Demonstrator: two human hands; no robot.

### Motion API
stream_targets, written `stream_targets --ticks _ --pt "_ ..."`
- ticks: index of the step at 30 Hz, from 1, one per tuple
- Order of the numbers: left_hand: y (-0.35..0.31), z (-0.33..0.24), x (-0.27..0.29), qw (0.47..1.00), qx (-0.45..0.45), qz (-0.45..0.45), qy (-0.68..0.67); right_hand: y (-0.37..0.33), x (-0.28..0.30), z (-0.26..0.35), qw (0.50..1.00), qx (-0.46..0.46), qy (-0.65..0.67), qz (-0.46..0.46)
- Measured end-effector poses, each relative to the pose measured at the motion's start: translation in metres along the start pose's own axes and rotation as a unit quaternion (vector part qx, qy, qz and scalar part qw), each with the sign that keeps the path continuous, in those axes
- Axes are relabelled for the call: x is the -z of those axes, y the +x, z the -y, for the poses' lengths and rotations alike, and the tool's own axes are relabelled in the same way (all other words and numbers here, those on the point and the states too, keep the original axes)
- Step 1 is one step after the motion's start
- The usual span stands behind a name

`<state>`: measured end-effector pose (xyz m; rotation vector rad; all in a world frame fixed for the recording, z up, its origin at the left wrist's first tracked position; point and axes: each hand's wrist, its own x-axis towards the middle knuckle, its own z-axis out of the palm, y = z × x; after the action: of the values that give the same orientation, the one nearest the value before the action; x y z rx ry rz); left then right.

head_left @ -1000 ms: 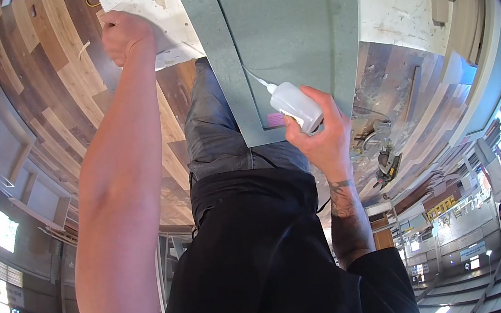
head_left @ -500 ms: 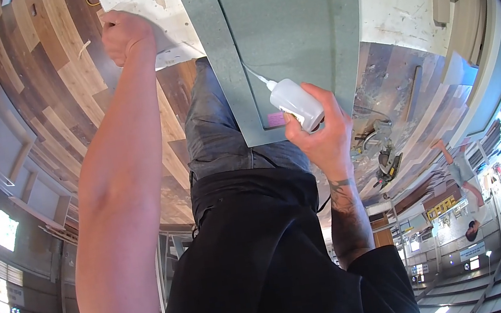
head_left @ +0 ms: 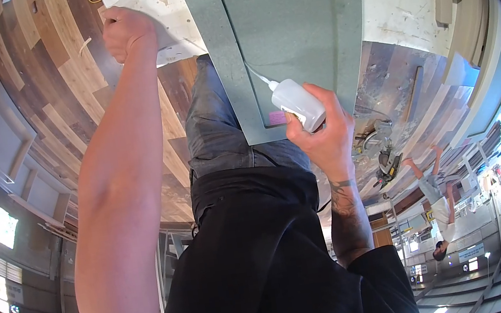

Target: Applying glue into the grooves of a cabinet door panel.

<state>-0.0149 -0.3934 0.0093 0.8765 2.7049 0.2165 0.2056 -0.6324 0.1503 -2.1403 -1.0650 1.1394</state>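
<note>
A grey-green panel (head_left: 281,11) with a recessed middle lies across a white worktop, its near end reaching over my lap. My right hand (head_left: 329,123) is wrapped round a translucent white squeeze bottle (head_left: 298,103), tilted with its thin nozzle toward the far left. The tip is at the groove along the panel's left inner edge. A small pink label (head_left: 277,117) sits in the panel's near left corner. My left hand (head_left: 129,34) is curled into a fist at the left edge of the white worktop (head_left: 165,8); whatever its fingers hold, if anything, is hidden.
Wood-plank flooring (head_left: 66,73) spreads on both sides. At right on the floor is a power saw (head_left: 387,163), with a loose wooden strip (head_left: 413,94) farther off. Pale panels (head_left: 487,85) stand along the right. Another person (head_left: 439,203) is in the background at right.
The person in the background has shifted left in view and is more fully visible. My hands and the bottle hold nearly the same place, the nozzle still at the groove.
</note>
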Motion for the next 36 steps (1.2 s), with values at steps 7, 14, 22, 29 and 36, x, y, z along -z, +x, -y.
stream_targets --ticks 7,14,22,29,36 --pt "0.002 0.000 -0.001 1.000 0.006 -0.002 0.010 -0.004 0.000 -0.002 1.000 -0.005 -0.004 0.004" --pt "0.000 -0.001 0.001 1.000 0.006 0.002 0.009 -0.009 0.002 -0.004 1.000 -0.013 -0.006 0.007" --pt "0.002 0.000 0.000 1.000 0.003 0.009 0.000 -0.011 0.005 -0.004 0.999 -0.026 -0.020 0.024" --pt "0.001 0.000 0.001 1.000 0.003 0.008 -0.002 -0.011 0.005 -0.003 1.000 -0.012 -0.022 0.017" --pt "-0.002 -0.002 0.003 1.000 0.012 0.018 0.002 -0.013 0.007 -0.003 0.999 -0.017 -0.034 0.030"
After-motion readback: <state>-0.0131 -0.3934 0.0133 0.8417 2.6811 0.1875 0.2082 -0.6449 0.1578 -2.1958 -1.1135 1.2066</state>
